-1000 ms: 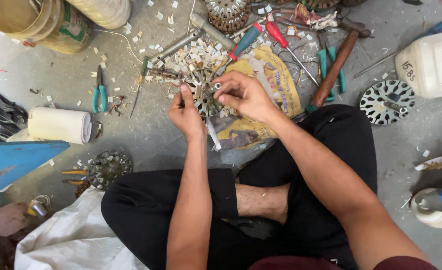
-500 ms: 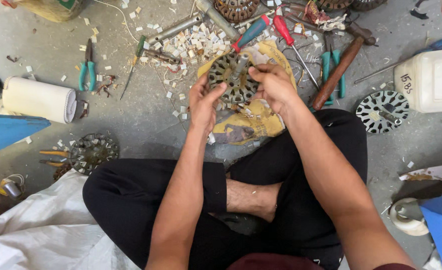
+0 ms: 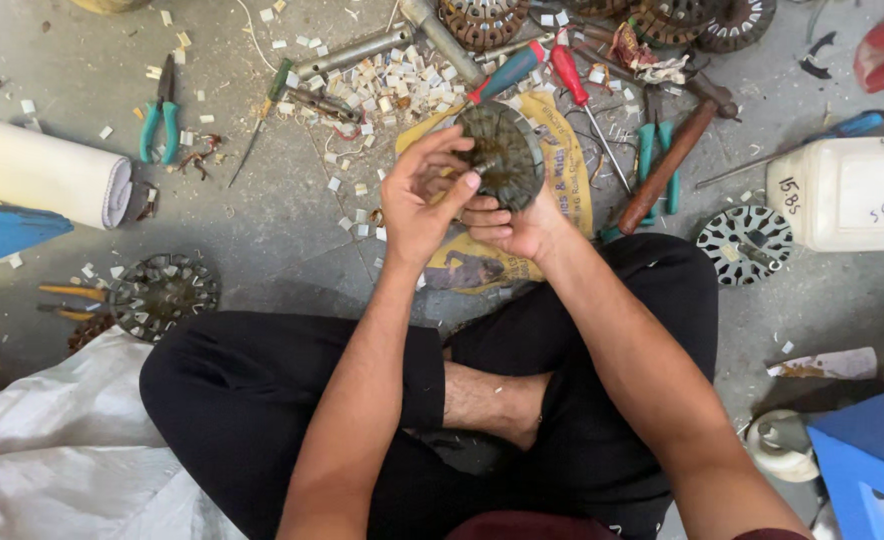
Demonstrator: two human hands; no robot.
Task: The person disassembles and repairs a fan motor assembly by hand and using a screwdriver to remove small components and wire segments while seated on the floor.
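Dark round slotted metal stator core, one in my hands, sits tilted on edge above my crossed legs, its face toward me. My right hand cups it from below; my left hand pinches at its centre. Two similar cores lie on the floor: one left, one right.

Dark grey slotted stator core at upper centre. Yellow printed sack beneath it. Red-handled screwdriver above; teal-handled pliers upper left; white roll far left.
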